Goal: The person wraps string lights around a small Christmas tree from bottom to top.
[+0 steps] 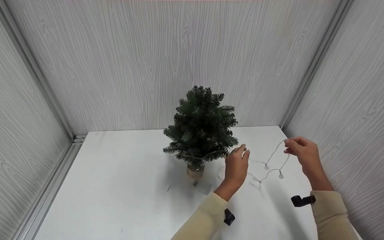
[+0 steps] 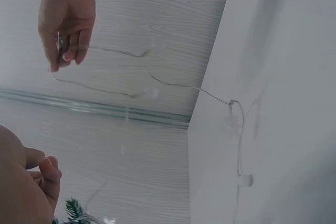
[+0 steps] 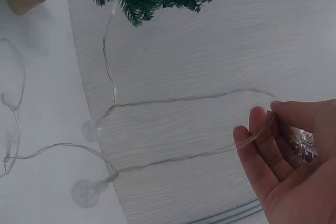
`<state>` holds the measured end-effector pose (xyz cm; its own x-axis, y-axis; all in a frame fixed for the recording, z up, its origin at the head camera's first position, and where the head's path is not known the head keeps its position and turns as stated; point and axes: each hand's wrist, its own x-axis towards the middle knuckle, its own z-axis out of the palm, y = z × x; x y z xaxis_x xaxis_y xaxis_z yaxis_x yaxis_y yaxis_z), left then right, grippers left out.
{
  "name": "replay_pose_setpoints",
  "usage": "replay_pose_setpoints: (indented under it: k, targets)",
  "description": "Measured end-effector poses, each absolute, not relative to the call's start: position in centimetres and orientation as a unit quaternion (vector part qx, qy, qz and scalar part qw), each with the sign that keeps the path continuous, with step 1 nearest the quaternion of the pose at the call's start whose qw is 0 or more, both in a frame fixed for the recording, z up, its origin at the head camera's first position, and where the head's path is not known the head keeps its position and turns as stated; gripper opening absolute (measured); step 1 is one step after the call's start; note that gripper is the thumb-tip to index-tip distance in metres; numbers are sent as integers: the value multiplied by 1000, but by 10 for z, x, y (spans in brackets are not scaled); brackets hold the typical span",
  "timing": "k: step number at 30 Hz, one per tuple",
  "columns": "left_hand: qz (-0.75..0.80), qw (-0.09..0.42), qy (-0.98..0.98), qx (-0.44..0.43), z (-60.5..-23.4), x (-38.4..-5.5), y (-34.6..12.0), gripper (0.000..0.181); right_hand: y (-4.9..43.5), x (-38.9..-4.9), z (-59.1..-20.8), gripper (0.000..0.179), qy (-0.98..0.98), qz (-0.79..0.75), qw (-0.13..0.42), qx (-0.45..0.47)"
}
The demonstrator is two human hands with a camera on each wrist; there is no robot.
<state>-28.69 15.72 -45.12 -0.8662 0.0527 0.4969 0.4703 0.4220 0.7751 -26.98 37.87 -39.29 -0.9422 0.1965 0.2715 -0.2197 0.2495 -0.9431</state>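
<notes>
A small green artificial Christmas tree (image 1: pixel 202 123) stands upright on a wooden base (image 1: pixel 195 171). A thin string of fairy lights (image 1: pixel 265 163) crosses its lower branches and stretches toward the right. My right hand (image 1: pixel 303 151) pinches a loop of this wire between thumb and fingers, raised above the tabletop. Clear bulbs (image 3: pixel 86 192) hang along the loop, and a clear snowflake-shaped piece (image 3: pixel 303 148) shows within the right palm. Beside the tree's lower right branches, my left hand (image 1: pixel 237 166) has loosely bent fingers with nothing visible between them; the wire passes behind it.
More of the light string (image 3: pixel 18 114) lies on the white table (image 1: pixel 122 180). Dark bits (image 1: pixel 168 188) are scattered left of the base. Wood-grain panels (image 1: pixel 138 66) enclose the table at the back and both sides.
</notes>
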Motion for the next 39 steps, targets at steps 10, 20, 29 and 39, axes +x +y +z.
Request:
replay_pose_setpoints:
  k: [10,20,29,39]
  targets:
    - [-369,162,-863,-304,-373,-286,172,23,330,-279,-362,26,-844,500,193,-4]
    - [-366,76,-874,-310,-334,-312,168,25,311,-275,-350,28,-849,495,181,33]
    - [-385,75,-865,-314,-334,-324,164,14,308,-273,-346,22,-840,507,177,73]
    - [-452,32,-842,-292,-336,-330,164,13,322,-280,-351,26,-861,469,180,71]
